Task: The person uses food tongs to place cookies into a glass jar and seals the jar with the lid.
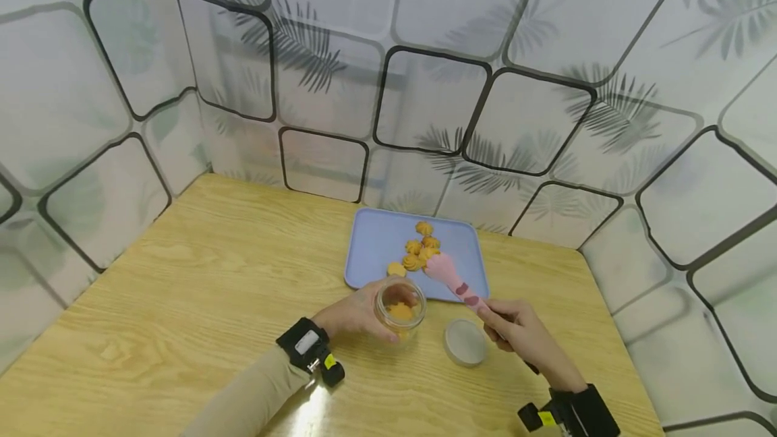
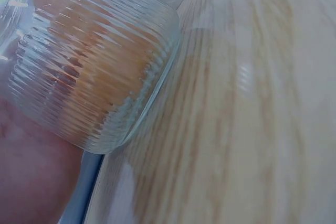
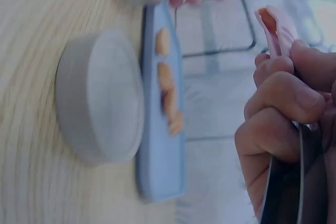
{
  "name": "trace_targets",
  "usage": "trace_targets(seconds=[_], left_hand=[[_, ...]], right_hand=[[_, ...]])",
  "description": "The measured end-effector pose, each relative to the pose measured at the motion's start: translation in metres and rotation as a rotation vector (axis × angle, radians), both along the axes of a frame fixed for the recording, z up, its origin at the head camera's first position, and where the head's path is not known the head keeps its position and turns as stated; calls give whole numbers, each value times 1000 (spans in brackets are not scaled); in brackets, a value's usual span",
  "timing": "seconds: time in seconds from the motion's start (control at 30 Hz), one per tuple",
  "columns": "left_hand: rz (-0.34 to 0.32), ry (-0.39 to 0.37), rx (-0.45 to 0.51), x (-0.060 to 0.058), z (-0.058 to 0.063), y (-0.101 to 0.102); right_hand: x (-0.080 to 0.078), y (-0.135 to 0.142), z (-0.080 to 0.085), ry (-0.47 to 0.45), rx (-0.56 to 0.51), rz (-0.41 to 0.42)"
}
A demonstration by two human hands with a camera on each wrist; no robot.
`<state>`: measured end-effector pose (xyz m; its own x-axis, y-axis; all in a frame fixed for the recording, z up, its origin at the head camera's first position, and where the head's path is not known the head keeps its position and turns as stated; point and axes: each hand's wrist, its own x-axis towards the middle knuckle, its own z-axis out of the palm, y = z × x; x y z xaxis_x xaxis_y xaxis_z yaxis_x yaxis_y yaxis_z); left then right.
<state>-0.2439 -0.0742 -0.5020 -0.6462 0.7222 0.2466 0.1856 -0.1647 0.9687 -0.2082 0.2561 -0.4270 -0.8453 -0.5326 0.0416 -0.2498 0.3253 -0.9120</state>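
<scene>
My left hand (image 1: 364, 309) grips a ribbed glass jar (image 1: 397, 336) round its side, its open mouth facing up, with cookies (image 1: 400, 311) inside. In the left wrist view the jar (image 2: 94, 66) stands close over the wooden surface. Pink paw-shaped tongs (image 1: 446, 272) are in my right hand (image 1: 516, 332), fingers and thumb curled round the handles. Between the tong tips in the right wrist view shows a piece of orange-brown cookie (image 3: 268, 18). From the head view the tips overlap the blue tray (image 1: 376, 235), where several swirled cookies (image 1: 413, 247) lie.
A round whitish lid (image 1: 465, 342) lies on the wooden table (image 1: 243, 255) between the jar and my right hand. Behind the tray rises a patterned curtain (image 1: 328, 160), which also closes off both sides.
</scene>
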Motion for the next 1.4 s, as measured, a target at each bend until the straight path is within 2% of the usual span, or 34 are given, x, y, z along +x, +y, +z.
trace_targets(seconds=[0.17, 0.37, 0.67, 0.87, 1.0, 1.27, 1.4], left_hand=[[46, -10, -65, 2, 2, -2], [110, -55, -181, 5, 4, -4], [59, -48, -109, 3, 4, -1], [63, -43, -106, 4, 5, -1], [64, -41, -97, 4, 5, -1], [55, -32, -63, 4, 4, -1], [52, -31, -59, 3, 3, -1]], right_hand=[[19, -10, 15, 106, 16, 94], [30, -19, 22, 238, 102, 112], [31, -24, 29, 272, 241, 109], [32, -27, 34, 294, 304, 94], [33, -28, 37, 275, 327, 90], [31, -30, 42, 353, 332, 142], [32, -31, 43, 339, 338, 150]])
